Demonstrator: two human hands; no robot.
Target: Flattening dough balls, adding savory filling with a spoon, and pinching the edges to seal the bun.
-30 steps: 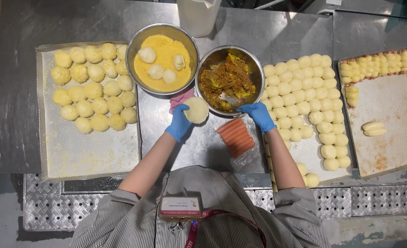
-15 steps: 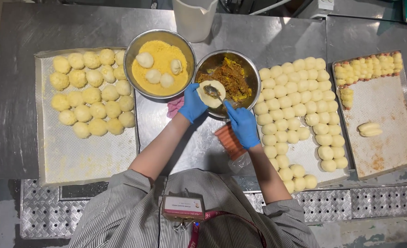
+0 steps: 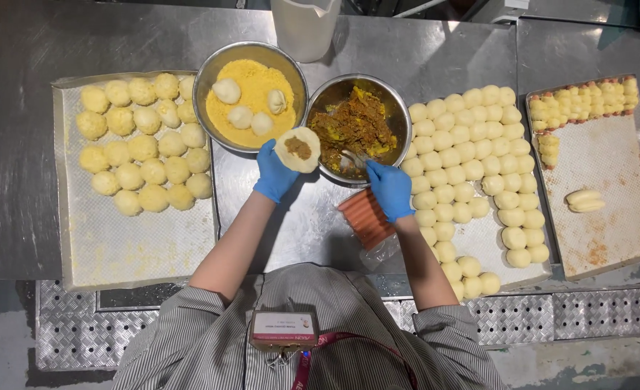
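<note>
Since half a second ago, my left hand (image 3: 275, 172) has drawn back from over the filling bowl (image 3: 396, 108) and now sits at its near-left rim, fingers curled up around a flattened dough disc (image 3: 297, 149) that carries a small brown dab of filling in its centre. A second ago that disc was bare and held lower over the table. My right hand (image 3: 390, 189) has moved to the bowl's near edge, closed on the handle of a spoon (image 3: 351, 159) whose head rests in the yellow-brown mixture.

From here I judge the main risk to be the disc itself. It is cupped on the fingertips rather than in the palm, and it overhangs the gap between the two bowls, so a slack finger could let it fold or slide onto the steel table (image 3: 117, 36). It also hangs just beside the crumb bowl (image 3: 208, 72), where four coated balls lie, and a tilt that way would drop raw filling into the crumbs.

Loose mixture on the spoon could drip across the rim. The pack of sausages (image 3: 364, 217) lies just under my right wrist, touching or nearly so; a sweep of the forearm could shove it into the rows of plain dough balls (image 3: 471, 166) on the sheet beside it. The tray of crumbed balls (image 3: 139, 155) at far left lies well apart from both hands.
</note>
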